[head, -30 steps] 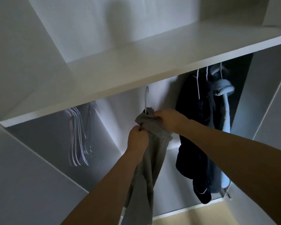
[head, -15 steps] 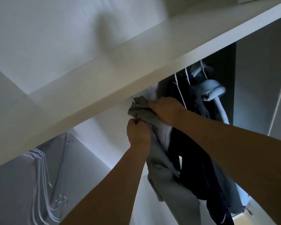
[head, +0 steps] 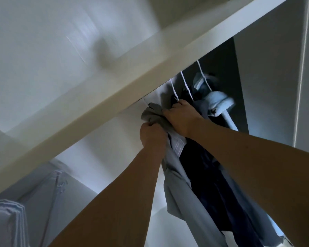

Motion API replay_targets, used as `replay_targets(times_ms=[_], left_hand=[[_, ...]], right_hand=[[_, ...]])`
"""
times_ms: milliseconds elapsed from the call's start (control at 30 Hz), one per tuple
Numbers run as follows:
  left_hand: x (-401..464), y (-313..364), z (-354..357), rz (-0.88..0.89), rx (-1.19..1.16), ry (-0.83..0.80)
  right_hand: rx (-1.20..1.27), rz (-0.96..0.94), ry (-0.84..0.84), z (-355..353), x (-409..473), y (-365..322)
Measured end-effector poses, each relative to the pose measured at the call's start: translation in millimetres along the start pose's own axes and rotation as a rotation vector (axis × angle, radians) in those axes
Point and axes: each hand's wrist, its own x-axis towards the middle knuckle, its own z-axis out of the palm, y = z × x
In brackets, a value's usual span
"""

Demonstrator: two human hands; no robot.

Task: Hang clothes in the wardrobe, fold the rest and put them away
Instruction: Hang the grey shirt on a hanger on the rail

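Hanging bunched at the far left, empty white hangers [head: 11, 220] blur under the white shelf [head: 114, 97], whose edge slants across my view of the pale wardrobe interior. My left hand [head: 152, 134] has its fingers curled tight on the grey garment [head: 178, 189], just under the shelf edge. My right hand [head: 181, 116] clamps the bunched top beside it. Rightward hang dark navy clothes [head: 212, 184] and a light blue garment [head: 219, 102] on white hooks. No lettering is readable anywhere
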Motion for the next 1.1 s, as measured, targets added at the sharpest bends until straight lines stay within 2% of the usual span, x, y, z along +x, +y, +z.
replay_targets(times_ms=[133,267,433,567,733,867,1000,1100], left_hand=[[7,0,3,-0.073,-0.065,0.0],[10,-5,2,-0.087,-0.011,-0.006],[14,-7,4,-0.102,0.0,-0.072],[15,-6,8,0.012,0.241,-0.184],[13,6,7,0.128,0.435,-0.312],[13,10,7,0.047,0.374,-0.282],[12,14,14,-0.02,0.352,-0.309],[10,24,21,-0.068,0.371,-0.365]], right_hand=[[0.06,-0.023,-0.032,10,4,-5],[0.147,-0.03,-0.095,21,6,-13],[0.093,0.025,-0.139,16,5,-6],[0.035,0.082,-0.196,10,-5,5],[-0.022,0.042,-0.175,13,-21,9],[-0.057,0.04,-0.357,11,-28,9],[-0.028,0.029,-0.375,5,-32,11],[0.071,0.036,-0.319,-1,-44,15]])
